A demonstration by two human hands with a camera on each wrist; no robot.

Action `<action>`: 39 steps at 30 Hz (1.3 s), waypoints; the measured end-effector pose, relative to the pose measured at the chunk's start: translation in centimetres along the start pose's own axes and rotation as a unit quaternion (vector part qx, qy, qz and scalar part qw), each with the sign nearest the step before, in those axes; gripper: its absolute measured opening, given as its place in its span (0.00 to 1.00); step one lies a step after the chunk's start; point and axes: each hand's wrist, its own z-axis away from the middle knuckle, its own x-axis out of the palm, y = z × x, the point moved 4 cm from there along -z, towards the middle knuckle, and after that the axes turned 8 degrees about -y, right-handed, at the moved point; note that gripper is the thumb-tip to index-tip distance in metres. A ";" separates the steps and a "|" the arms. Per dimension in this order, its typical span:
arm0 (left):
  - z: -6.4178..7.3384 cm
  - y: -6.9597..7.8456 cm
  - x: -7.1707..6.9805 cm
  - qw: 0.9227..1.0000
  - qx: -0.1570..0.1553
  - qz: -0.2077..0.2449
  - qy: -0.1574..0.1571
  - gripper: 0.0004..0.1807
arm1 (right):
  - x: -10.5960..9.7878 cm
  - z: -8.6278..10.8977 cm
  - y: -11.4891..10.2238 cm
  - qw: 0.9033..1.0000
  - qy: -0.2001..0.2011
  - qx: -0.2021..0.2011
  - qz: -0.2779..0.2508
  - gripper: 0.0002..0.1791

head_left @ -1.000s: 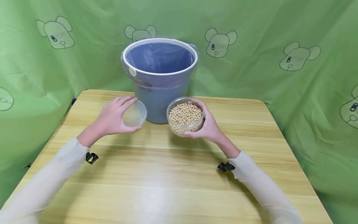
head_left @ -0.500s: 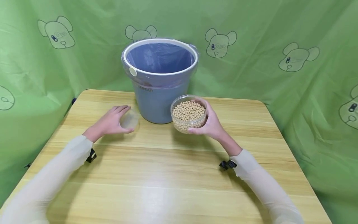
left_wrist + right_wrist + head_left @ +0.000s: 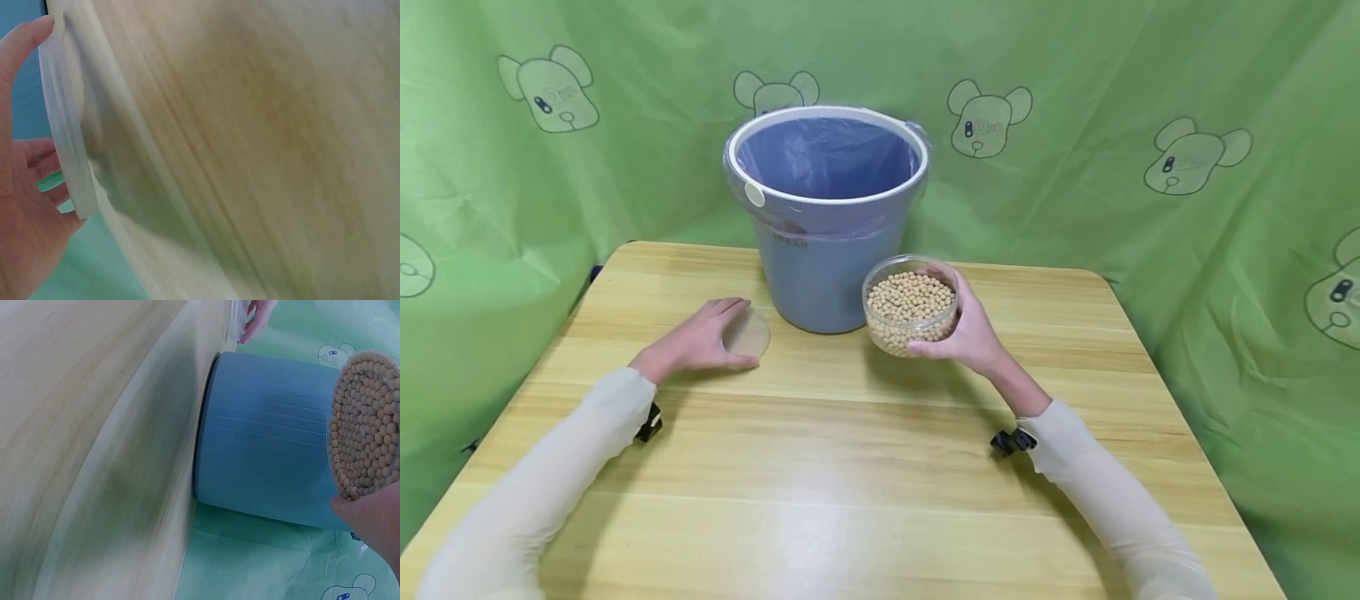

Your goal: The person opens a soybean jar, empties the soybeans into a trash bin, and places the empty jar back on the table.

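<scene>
My left hand (image 3: 703, 337) holds a round, translucent plastic lid (image 3: 750, 333) by its edge, between thumb and fingers, low at the table's left side. In the left wrist view the lid (image 3: 67, 131) appears edge-on, close over the wood, its shadow beside it. My right hand (image 3: 966, 333) grips a clear round plastic tub (image 3: 895, 327) from its right side, thumb at the front. The tub is uncovered and holds many soybeans (image 3: 913, 296). It is raised above the table and tilted slightly, just right of the bucket's base. From below, the right wrist view shows soybeans (image 3: 369, 425) through the tub's bottom.
A tall blue bucket (image 3: 820, 275) with a white rim and clear plastic liner stands at the back of the wooden table (image 3: 850, 467). Green cloth (image 3: 1075, 58) printed with bear heads hangs behind and at both sides. Black clips (image 3: 1013, 442) sit at the wrists.
My left hand has lowered the lid to the left, down toward the table and away from the tub. The right hand has shifted the tub slightly right and up.
</scene>
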 end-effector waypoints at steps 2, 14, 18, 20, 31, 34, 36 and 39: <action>-0.1 0.0 0.2 1.000 0.002 0.000 -0.002 0.65 | 0.0 0.0 0.0 1.000 0.000 0.000 -0.001 0.64; -0.2 -0.2 0.7 1.000 0.004 0.001 -0.005 0.64 | 0.0 0.1 -0.2 1.000 0.001 0.006 -0.001 0.64; -0.2 0.1 -0.2 1.000 0.001 -0.008 0.019 0.65 | 0.0 0.0 0.0 1.000 0.002 0.004 -0.001 0.64; -0.3 0.6 -1.3 0.998 0.000 0.006 0.055 0.62 | 0.0 0.0 0.1 1.000 0.002 0.003 -0.002 0.64; -0.3 8.5 -12.5 0.873 0.141 0.078 0.460 0.38 | -0.8 0.3 0.5 1.000 0.017 0.011 -0.009 0.63; -0.4 11.3 -14.3 0.861 0.182 0.031 0.473 0.31 | -1.3 0.4 0.5 1.000 0.026 0.017 -0.002 0.62; -0.7 12.8 -15.1 0.865 0.191 -0.007 0.464 0.26 | -1.7 0.4 0.5 0.999 0.035 0.020 0.001 0.62; -1.0 14.2 -15.7 0.870 0.196 -0.049 0.449 0.19 | -2.4 0.3 0.3 0.999 0.048 0.021 -0.002 0.61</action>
